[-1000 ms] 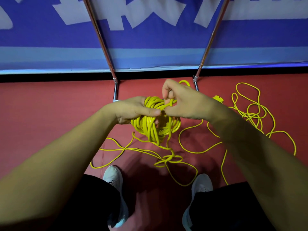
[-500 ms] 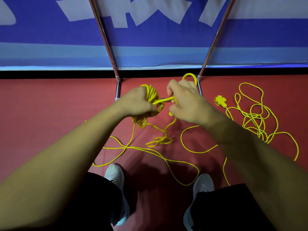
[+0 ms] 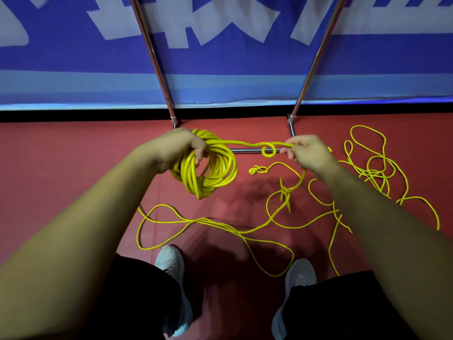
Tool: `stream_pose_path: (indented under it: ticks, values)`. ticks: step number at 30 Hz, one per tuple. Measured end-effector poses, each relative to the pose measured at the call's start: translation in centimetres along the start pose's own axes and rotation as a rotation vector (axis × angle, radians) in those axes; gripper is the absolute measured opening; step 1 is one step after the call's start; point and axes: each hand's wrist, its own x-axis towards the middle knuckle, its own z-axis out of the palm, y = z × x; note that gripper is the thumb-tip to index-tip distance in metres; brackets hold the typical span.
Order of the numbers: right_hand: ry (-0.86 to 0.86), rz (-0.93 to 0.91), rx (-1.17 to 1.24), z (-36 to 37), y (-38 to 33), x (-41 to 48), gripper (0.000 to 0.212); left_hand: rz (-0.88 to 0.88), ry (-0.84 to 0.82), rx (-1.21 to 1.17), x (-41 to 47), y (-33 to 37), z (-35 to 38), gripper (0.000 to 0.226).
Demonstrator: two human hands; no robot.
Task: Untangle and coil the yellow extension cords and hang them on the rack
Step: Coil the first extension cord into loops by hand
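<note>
My left hand (image 3: 181,148) grips a thick coil of yellow extension cord (image 3: 215,168) held above the red floor. From the coil a strand runs right, with a small kink loop (image 3: 269,151) in it, to my right hand (image 3: 308,153), which pinches it. The cord drops from that hand into loose, knotted strands (image 3: 285,195) on the floor. A second tangle of yellow cord (image 3: 375,173) lies to the right. The metal rack (image 3: 255,150) stands just beyond my hands, its two chrome uprights rising out of view.
Loose yellow loops (image 3: 196,220) spread over the red floor (image 3: 61,168) in front of my white shoes (image 3: 171,261). A blue banner wall (image 3: 220,57) rises behind the rack. A small cord end (image 3: 257,170) lies between the coil and the right hand.
My hands have drawn apart. The right hand has pulled a strand out to the right, and the coil now hangs open from the left hand. The cord on the floor has shifted.
</note>
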Motion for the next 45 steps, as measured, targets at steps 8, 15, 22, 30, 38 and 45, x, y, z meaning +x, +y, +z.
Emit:
stream_pose_path:
  ticks: [8,15,22,30,38,45]
  values:
    - [-0.174,0.177,-0.119,0.6,2.4,-0.5,0.038,0.093,-0.142,-0.504,-0.3,1.0,0.5,0.022]
    - [-0.473,-0.06,0.216,2.6,0.8,-1.9,0.014,0.124,-0.073,-0.722,-0.2,1.6,0.1,0.023]
    - [-0.349,-0.133,0.581,3.4,-1.8,-2.0,0.013,0.17,-0.074,-0.548,-0.3,1.2,-0.1,0.024]
    - [-0.205,0.001,0.561,2.9,-3.1,-1.9,0.03,0.236,-0.104,0.404,-0.4,0.3,-0.2,0.024]
    - [-0.177,-0.12,0.102,3.6,-3.4,-2.1,0.036,0.239,-0.226,0.86,0.2,-0.6,0.9,0.019]
    - [-0.208,-0.439,-0.135,3.9,-4.1,-2.9,0.065,0.415,-0.19,0.802,-0.8,0.6,1.3,0.021]
